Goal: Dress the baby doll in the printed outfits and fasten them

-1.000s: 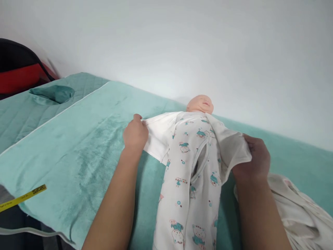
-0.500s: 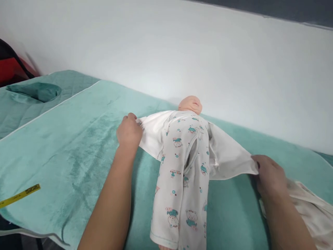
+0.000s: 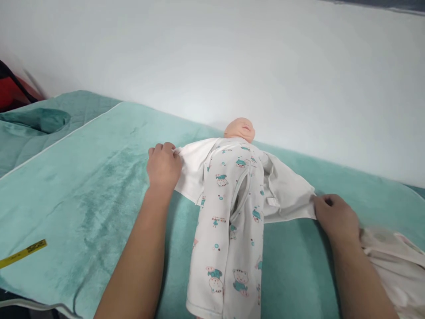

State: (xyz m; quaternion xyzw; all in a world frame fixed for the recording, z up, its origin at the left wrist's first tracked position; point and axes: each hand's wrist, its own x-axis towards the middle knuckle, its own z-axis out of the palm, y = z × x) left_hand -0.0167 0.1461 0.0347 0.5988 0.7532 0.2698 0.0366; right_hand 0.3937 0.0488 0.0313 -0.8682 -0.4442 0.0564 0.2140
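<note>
A baby doll [image 3: 239, 128] lies face up, its head toward the wall. White baby pants [image 3: 212, 239] with teal and pink animal prints cover its front up to near the neck. On either side spreads a plain white garment flap [image 3: 192, 170], like an opened baby shirt; the right-hand flap [image 3: 288, 195] shows a small tag. My left hand [image 3: 164, 166] is closed on the outer edge of the left flap. Pinched in my right hand [image 3: 336, 217] is the outer corner of the right flap. The doll's arms are hidden.
A teal plush mat [image 3: 99, 204] lies under everything, against a white wall [image 3: 186, 57]. Crumpled pale cloth [image 3: 395, 261] lies by my right forearm. A yellow strip [image 3: 23, 253] is at left. Behind it are a quilted teal cover [image 3: 96, 104] and a red item [image 3: 13, 93].
My right hand has come slightly inward with the right flap, which looks a little slacker. My left hand keeps its hold. The camera view has shifted slightly.
</note>
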